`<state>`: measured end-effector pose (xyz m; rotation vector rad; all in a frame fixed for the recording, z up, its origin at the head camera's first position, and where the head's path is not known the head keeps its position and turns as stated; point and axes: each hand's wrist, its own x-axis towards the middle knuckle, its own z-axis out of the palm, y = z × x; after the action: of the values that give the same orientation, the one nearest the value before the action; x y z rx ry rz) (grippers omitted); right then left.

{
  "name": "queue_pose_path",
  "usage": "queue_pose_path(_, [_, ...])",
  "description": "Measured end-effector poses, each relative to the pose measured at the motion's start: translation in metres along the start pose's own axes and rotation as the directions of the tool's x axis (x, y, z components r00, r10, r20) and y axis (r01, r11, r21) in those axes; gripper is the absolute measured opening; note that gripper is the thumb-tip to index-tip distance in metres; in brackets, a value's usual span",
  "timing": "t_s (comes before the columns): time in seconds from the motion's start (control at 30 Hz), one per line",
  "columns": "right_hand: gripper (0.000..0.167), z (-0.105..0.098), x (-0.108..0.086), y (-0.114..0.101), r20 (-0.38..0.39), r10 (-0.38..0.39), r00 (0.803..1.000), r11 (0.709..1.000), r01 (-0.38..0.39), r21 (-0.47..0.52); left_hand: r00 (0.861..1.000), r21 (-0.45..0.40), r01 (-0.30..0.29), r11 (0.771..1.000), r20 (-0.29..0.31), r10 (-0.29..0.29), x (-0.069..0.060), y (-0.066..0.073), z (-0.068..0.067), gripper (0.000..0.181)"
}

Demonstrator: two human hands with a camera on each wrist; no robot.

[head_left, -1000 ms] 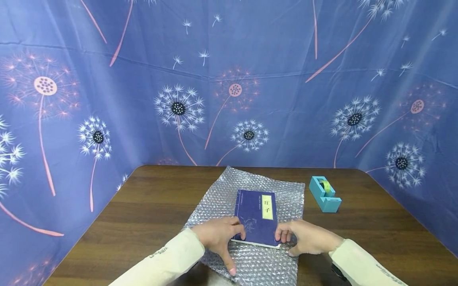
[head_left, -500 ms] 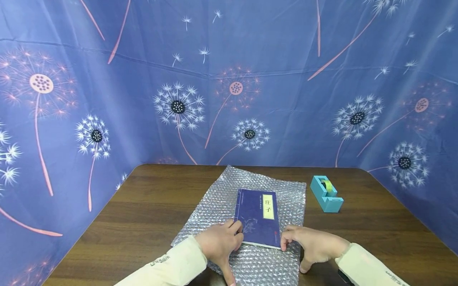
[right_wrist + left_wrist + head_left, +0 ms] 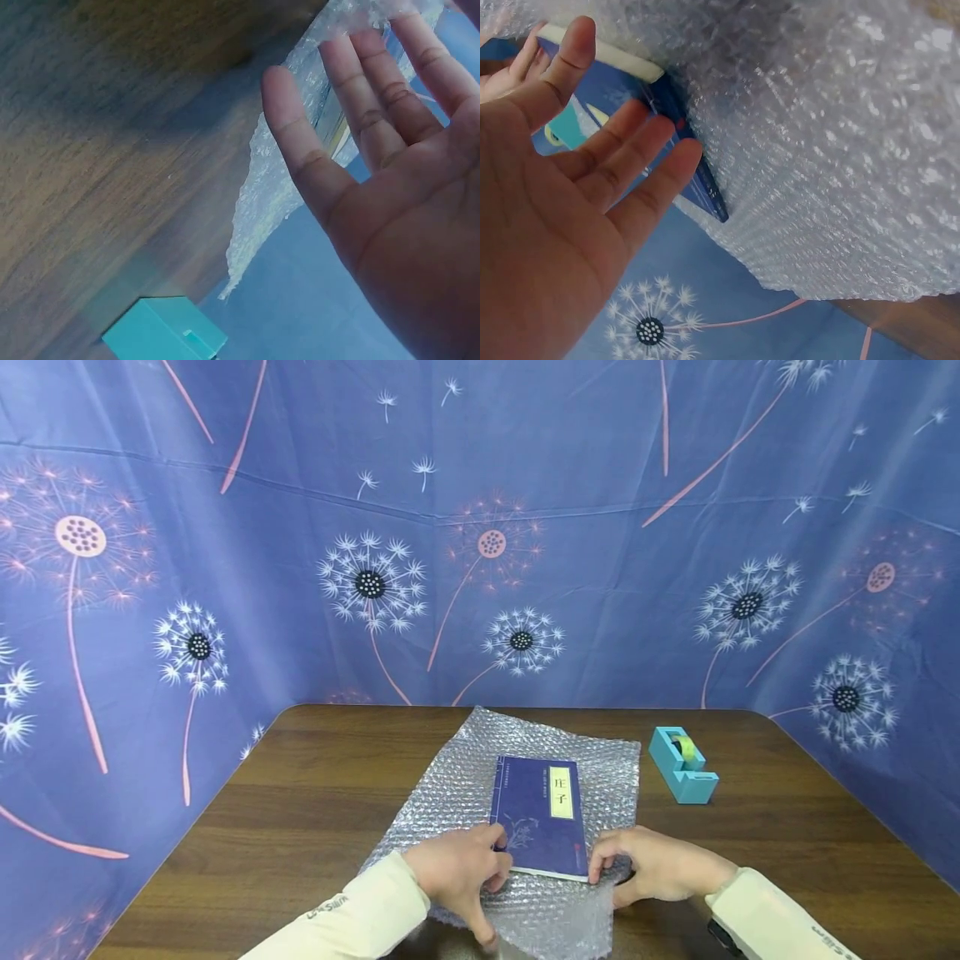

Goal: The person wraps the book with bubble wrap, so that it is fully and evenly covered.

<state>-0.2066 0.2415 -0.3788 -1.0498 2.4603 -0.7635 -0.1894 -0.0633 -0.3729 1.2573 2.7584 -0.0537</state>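
Observation:
A blue thread-bound book [image 3: 538,818] with a yellow title label lies on a silvery sheet of bubble wrap [image 3: 457,793]. My left hand [image 3: 461,868] is at the book's lower left corner, fingertips against its spine edge and thumb stretched toward me over the wrap. In the left wrist view the fingers of the left hand [image 3: 577,172] are spread and only slightly bent. Beside the lower right corner is my right hand [image 3: 652,864], its fingers near the book's edge and its thumb by the wrap's side. The right wrist view shows the right hand [image 3: 405,165] with fairly straight fingers touching the wrap.
A turquoise tape dispenser [image 3: 682,768] with a yellowish roll stands to the right on the brown wooden table [image 3: 300,810]. Behind the table hangs a blue dandelion-print curtain [image 3: 600,568].
Both hands have shifted slightly toward me along the book's sides. The wrap's near right part has moved a little left and changed shape. The book stays nearly in place.

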Motion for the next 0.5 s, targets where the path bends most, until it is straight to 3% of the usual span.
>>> queue_pose_path(0.17, [0.012, -0.001, 0.002, 0.002, -0.036, -0.012, 0.999, 1.0, 0.013, 0.018, 1.0, -0.093, 0.021, 0.995, 0.009, -0.02, -0.001, -0.003, -0.003, 0.039])
queue_pose_path(0.37, [0.022, -0.001, 0.006, 0.002, -0.106, -0.035, 0.994, 0.999, 0.035, -0.004, 1.0, -0.174, 0.026, 0.984, 0.016, -0.023, -0.001, -0.009, -0.005, 0.033])
queue_pose_path(0.5, [0.023, -0.002, 0.008, 0.003, -0.124, -0.025, 0.992, 1.0, 0.027, 0.013, 1.0, -0.238, -0.001, 0.971, 0.016, 0.005, 0.0, -0.016, -0.007, 0.027])
